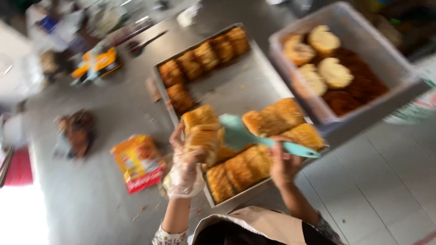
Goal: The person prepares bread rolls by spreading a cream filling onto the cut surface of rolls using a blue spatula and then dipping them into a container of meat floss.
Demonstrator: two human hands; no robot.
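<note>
My left hand (185,167), in a clear plastic glove, holds a golden-brown pastry piece (200,130) lifted over the near end of a metal baking tray (254,77). My right hand (284,164) grips the handle of a teal spatula (247,137), whose blade lies against the held pastry. Several more golden pastries (240,170) sit in the tray's near part, and a row of them (204,56) lines its far edge. The picture is blurred by motion.
A grey plastic tub (399,77) at the right holds round pale cakes and brown crumbs. A yellow and red packet (138,162) lies on the steel table left of the tray. Dark clutter and a yellow object (97,63) sit at the far left. Tiled floor lies at the right.
</note>
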